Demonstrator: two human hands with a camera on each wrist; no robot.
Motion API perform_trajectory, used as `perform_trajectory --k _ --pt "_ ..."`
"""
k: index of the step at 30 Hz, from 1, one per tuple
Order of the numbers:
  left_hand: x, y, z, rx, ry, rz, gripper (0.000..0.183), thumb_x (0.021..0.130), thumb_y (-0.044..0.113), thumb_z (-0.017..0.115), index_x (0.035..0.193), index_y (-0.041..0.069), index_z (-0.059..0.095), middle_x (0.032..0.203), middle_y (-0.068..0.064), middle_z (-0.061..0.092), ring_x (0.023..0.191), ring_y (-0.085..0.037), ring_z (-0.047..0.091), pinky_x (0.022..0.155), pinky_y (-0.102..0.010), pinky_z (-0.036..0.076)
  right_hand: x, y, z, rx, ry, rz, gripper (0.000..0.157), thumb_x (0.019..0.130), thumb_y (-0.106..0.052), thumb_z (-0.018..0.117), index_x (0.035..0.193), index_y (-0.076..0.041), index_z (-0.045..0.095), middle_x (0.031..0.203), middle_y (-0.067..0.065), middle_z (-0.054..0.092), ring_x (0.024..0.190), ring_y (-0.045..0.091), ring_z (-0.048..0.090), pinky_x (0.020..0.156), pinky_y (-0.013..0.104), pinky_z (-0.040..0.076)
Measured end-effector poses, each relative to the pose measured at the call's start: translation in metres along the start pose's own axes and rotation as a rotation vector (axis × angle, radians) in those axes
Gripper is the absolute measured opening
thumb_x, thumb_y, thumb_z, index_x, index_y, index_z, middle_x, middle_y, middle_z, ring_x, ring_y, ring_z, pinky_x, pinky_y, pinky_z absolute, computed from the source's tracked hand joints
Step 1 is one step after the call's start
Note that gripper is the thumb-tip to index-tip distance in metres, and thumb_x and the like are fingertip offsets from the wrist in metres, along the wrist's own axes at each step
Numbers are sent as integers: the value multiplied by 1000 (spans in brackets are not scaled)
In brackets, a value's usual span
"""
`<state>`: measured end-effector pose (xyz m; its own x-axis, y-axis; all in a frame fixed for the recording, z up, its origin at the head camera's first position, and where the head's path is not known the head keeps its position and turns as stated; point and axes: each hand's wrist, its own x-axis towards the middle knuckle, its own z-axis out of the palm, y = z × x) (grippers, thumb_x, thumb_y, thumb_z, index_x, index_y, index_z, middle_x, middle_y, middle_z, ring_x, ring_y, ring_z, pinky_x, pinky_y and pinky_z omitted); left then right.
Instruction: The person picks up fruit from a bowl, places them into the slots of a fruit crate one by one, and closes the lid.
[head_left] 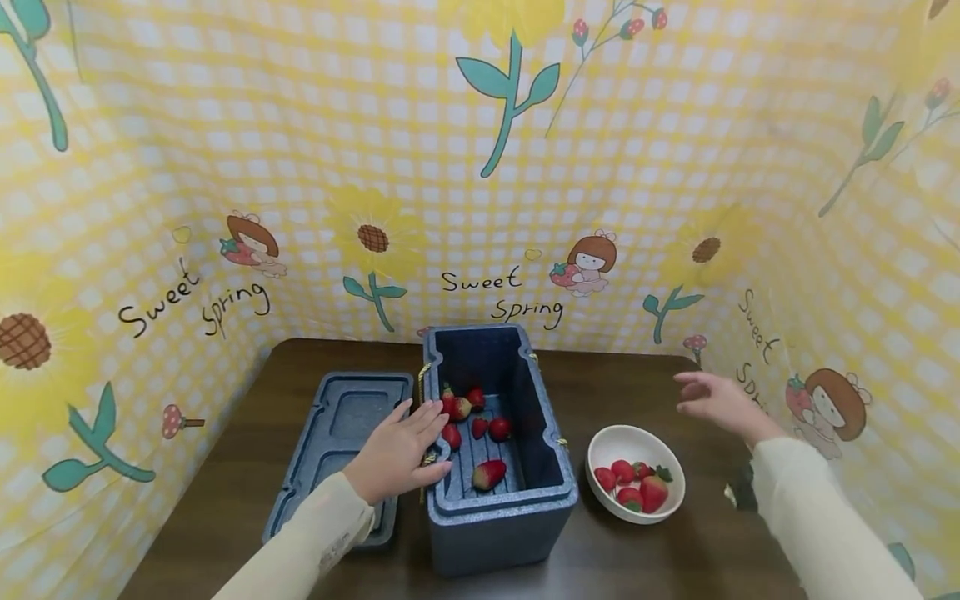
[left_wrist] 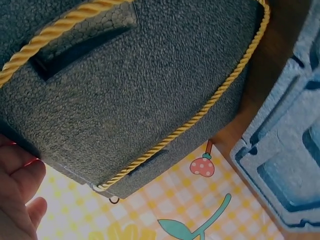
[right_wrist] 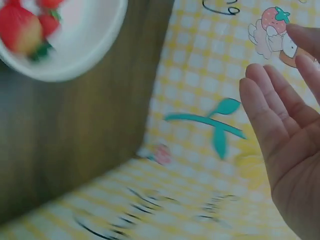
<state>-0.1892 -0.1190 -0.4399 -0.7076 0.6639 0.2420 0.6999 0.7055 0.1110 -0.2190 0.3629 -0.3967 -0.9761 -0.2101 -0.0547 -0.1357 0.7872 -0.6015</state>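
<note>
A dark blue-grey foam box [head_left: 501, 533] stands lidless in the middle of the table, with several strawberries [head_left: 489, 474] lying on its ribbed floor. My left hand [head_left: 397, 454] rests on the box's left rim, fingers extended over the edge; the left wrist view shows its fingertips [left_wrist: 30, 177] at the rim, beside the yellow rope [left_wrist: 200, 112] along the box wall. To the right of the box, a white bowl [head_left: 600, 492] holds several more strawberries [head_left: 654, 493]. My right hand [head_left: 723, 404] hovers beyond the bowl to the right, with loosely bent fingers and nothing in them.
The box's foam lid [head_left: 360, 408] lies on the table to the left of the box. A small dark object [head_left: 741, 490] is beside the right sleeve. Yellow checked cloth [head_left: 480, 217] with printed flowers surrounds the brown table [head_left: 600, 375] at the back and sides.
</note>
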Motion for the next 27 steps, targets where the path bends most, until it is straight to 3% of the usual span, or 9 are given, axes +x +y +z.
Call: perform_trajectory --k 6,11,14,20,27 --pt "-4 -2 1 15 81 -3 61 89 44 58 128 -3 59 135 -18 54 128 -29 48 108 -54 28 -13 20 59 179 35 46 52 78 0 69 125 13 50 107 33 60 90 37 66 74 41 55" --pt "-1 -1 6 -75 119 -26 62 89 43 60 129 -3 57 137 -18 52 129 -28 47 108 -55 28 -20 28 92 315 11 62 50 79 6 66 123 19 48 104 34 59 89 39 66 72 39 56" --pt "1 1 12 -132 134 -48 61 87 39 62 130 -4 56 138 -18 51 130 -28 46 108 -56 26 -20 33 106 332 -17 62 48 79 4 67 122 19 50 102 32 61 89 39 66 73 38 57" --pt "2 1 17 -144 167 -67 54 90 32 60 131 -3 56 139 -17 50 131 -28 45 109 -56 24 -10 37 132 329 -46 -21 44 77 6 69 115 21 52 97 33 63 90 41 65 74 38 56" --pt "-2 1 19 -164 134 -92 52 93 30 58 132 -3 54 140 -17 49 132 -28 43 110 -56 22 -5 37 163 318 -44 75 46 72 5 71 115 15 58 92 20 67 84 29 64 72 34 55"
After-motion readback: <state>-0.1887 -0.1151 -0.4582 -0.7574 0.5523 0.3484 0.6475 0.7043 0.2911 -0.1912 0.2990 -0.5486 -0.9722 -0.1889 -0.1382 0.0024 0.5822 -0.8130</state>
